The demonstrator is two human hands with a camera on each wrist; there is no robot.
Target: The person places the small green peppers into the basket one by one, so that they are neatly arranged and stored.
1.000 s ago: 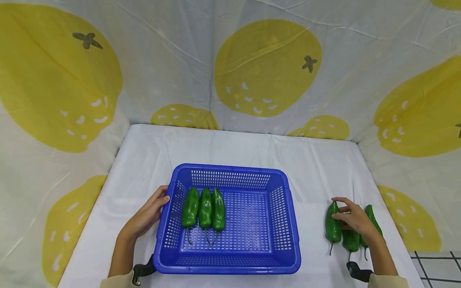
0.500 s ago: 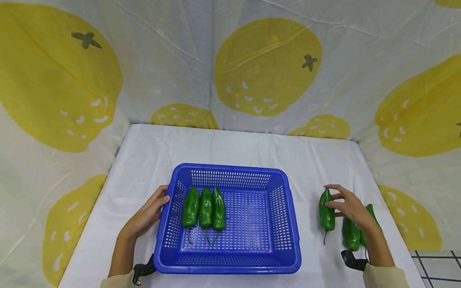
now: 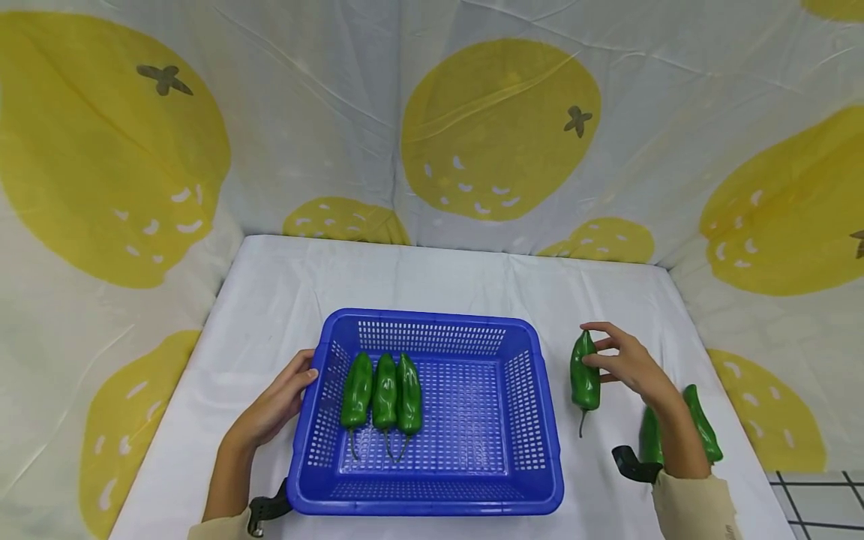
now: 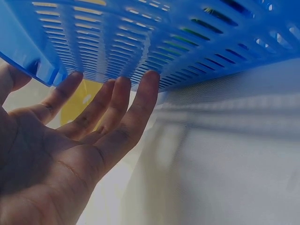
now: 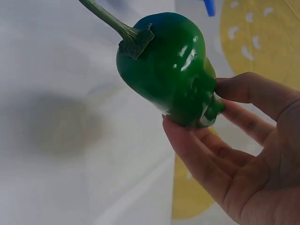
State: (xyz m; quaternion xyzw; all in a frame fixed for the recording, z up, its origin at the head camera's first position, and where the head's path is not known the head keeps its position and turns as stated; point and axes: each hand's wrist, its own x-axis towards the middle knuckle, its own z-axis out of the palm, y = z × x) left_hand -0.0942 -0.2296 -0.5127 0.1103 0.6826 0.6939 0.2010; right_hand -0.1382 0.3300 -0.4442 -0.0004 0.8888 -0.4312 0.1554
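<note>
A glossy green pepper (image 3: pixel 585 375) hangs stem down from my right hand (image 3: pixel 624 362), pinched near its tip between thumb and fingers. In the right wrist view the pepper (image 5: pixel 168 68) is raised above the white cloth, its stem toward the camera. My left hand (image 3: pixel 277 405) holds the left side of a blue plastic basket (image 3: pixel 466 506), thumb on the rim. The left wrist view shows the fingers (image 4: pixel 140 103) against the slotted outer wall. Three green peppers (image 3: pixel 385 394) lie side by side in the basket's left half, stems toward me.
On the right of the white-clothed table (image 3: pixel 445 277), more green peppers (image 3: pixel 702 427) lie partly hidden by my right forearm. Fabric walls with yellow fruit prints (image 3: pixel 502 127) enclose the back and sides. The held pepper is just right of the basket.
My right hand has lifted one green pepper from the group at right and carried it leftward and farther back, closer to the basket. The left hand and basket stay put.
</note>
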